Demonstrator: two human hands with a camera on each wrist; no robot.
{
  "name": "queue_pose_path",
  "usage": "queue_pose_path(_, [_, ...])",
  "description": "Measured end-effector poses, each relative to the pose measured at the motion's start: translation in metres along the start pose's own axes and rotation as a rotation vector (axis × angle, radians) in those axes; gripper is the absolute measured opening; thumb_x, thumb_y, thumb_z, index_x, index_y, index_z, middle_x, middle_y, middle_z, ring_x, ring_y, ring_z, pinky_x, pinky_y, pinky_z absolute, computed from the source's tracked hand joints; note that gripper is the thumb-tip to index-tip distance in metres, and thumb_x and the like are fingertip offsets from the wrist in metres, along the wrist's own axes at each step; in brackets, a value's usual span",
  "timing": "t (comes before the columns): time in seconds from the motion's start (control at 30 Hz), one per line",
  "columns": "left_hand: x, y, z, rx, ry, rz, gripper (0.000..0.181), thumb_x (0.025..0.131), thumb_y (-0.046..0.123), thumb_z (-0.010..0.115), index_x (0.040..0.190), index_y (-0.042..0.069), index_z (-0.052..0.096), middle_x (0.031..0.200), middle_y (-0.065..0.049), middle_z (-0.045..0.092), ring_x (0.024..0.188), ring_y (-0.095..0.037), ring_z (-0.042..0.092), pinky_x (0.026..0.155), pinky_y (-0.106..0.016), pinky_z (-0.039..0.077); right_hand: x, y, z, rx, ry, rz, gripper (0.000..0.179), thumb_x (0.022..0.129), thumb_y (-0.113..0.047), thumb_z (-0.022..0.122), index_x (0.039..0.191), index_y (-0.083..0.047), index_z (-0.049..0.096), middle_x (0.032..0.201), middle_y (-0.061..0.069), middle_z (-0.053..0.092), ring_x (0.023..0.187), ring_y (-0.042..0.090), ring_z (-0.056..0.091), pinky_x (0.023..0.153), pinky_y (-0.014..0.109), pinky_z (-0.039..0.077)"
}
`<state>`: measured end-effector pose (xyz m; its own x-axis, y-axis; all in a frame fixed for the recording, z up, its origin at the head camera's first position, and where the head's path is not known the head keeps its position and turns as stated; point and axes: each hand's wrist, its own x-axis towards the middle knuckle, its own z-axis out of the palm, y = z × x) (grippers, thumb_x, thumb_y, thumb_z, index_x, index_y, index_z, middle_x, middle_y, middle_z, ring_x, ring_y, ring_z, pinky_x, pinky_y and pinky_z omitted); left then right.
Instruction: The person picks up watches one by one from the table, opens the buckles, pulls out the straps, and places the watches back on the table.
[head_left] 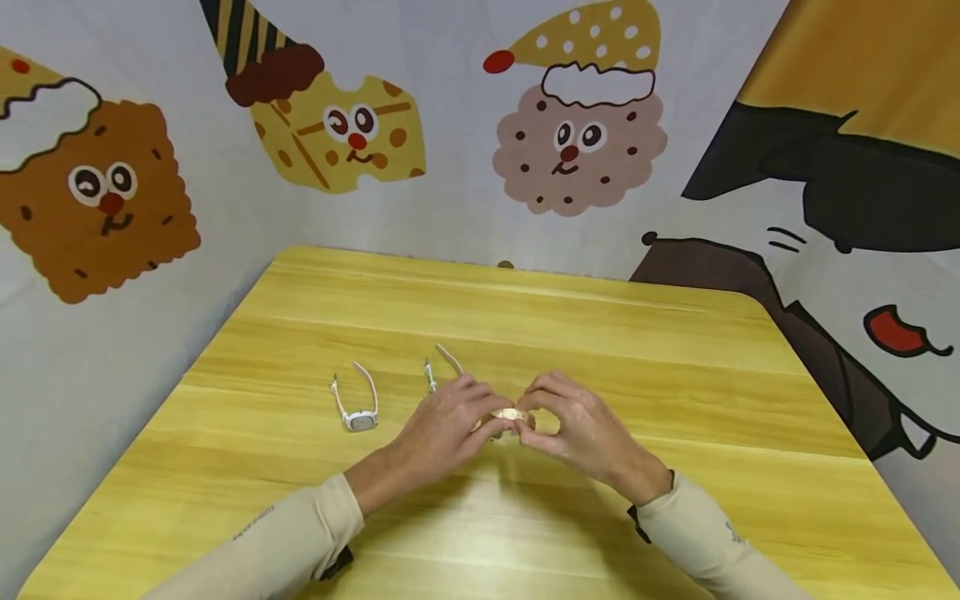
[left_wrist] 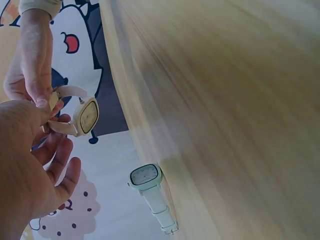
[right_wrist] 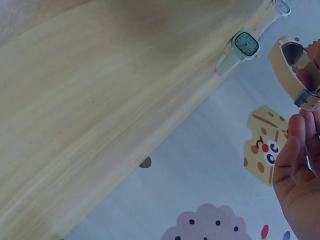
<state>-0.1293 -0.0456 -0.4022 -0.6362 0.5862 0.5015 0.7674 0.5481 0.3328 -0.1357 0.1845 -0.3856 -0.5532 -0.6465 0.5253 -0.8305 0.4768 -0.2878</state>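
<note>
Between both hands, above the table, is a cream wristwatch (head_left: 512,414) with its strap bent round into a loop. My left hand (head_left: 450,421) pinches the strap from one side, thumb against fingers. From the other side my right hand (head_left: 581,425) pinches the strap near the metal buckle (right_wrist: 303,98). In the left wrist view the squarish watch face (left_wrist: 89,116) points away from the fingers. A pale green wristwatch (left_wrist: 145,174) lies on the table just beyond my left hand, which hides most of it in the head view.
A white wristwatch (head_left: 361,421) lies further left, its strap spread open toward the back. The wooden table (head_left: 675,367) ends at a cloth backdrop (head_left: 457,225) printed with cartoon biscuits and cheese.
</note>
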Motion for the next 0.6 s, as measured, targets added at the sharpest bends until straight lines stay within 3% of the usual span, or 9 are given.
queue_pose_path(0.3, [-0.0032,-0.0006,-0.0039,-0.002,-0.023,-0.006,0.025,0.101,0.030,0.065,0.115,0.012,0.075,0.111,-0.002,0.073,0.103,-0.018,0.061,0.086,-0.033,0.055,-0.0005,-0.0032,0.0021,0.010,0.004,-0.037,0.017,0.082,-0.001,0.075,0.091,-0.013,0.068,0.092,-0.007,0.061,0.076,0.003,0.054,0.061,0.018,0.050])
queue_pose_path(0.6, [-0.0085,-0.0042,-0.0045,-0.006,-0.042,-0.011,0.025,0.102,0.031,0.065,0.114,0.012,0.075,0.109,0.000,0.072,0.100,-0.016,0.059,0.084,-0.031,0.054,-0.0010,-0.0043,0.0055,0.074,-0.025,-0.031,0.020,0.082,0.002,0.074,0.092,-0.014,0.067,0.094,-0.007,0.060,0.077,0.005,0.057,0.065,0.011,0.047])
